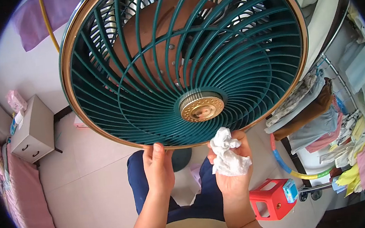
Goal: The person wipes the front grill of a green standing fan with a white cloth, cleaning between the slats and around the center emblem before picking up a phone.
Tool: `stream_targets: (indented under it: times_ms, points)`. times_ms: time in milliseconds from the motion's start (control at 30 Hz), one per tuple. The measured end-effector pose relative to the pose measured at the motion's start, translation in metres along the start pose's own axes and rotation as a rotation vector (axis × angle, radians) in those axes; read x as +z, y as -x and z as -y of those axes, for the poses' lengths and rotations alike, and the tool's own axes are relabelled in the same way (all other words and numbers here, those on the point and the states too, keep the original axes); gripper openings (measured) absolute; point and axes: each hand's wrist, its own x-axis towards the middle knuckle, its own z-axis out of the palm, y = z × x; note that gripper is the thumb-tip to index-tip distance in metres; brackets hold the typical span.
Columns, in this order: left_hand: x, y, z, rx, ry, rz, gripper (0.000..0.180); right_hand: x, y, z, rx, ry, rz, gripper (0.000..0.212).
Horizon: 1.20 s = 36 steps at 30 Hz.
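Note:
A large electric fan with a dark green spiral guard, a copper-coloured rim and a gold centre cap fills the upper middle. Brown blades show behind the ribs. My left hand is closed on the lower rim, its thumb in front and its other fingers mostly hidden. A crumpled white wipe sits in my right hand, pinched between thumb and fingers. That hand is at the rim's lower right; whether its fingertips touch the rim is hard to see.
A red plastic stool bearing a blue packet stands at lower right. Clothes hang on a metal rack beside a coloured hoop. To the left are a small cabinet and a bed with a pink cover.

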Motion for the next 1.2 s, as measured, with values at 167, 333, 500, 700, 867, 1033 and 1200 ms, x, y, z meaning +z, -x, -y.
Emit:
stream_targets:
  times_ms: [167, 333, 500, 700, 867, 1033, 1200]
  points:
    - [0.006, 0.017, -0.016, -0.274, -0.665, 0.241, 0.027, -0.006, 0.003, -0.009, -0.156, 0.199, -0.029, 0.021]
    - [0.022, 0.034, -0.021, 0.013, -0.468, 0.231, 0.014, -0.008, 0.005, -0.017, -0.268, 0.234, 0.086, 0.015]
    - [0.022, 0.033, -0.017, 0.13, -0.261, 0.294, 0.021, -0.005, 0.012, -0.025, -0.303, 0.364, 0.127, 0.012]
    - [0.026, 0.033, -0.036, 0.509, -0.435, 0.114, 0.022, -0.02, 0.011, -0.022, -0.603, 0.588, -0.07, 0.02]
    - [0.027, 0.016, -0.073, 1.22, -0.959, -0.094, 0.033, -0.039, -0.014, -0.009, -0.723, 0.51, -0.359, 0.039]
    - [0.057, -0.001, -0.071, 1.237, -1.291, 0.068, 0.03, -0.056, -0.041, -0.015, -0.525, 0.211, -0.073, 0.049]
    - [0.069, -0.011, -0.052, 1.327, -1.328, 0.162, 0.03, -0.061, -0.047, -0.019, -0.371, 0.113, -0.092, 0.059]
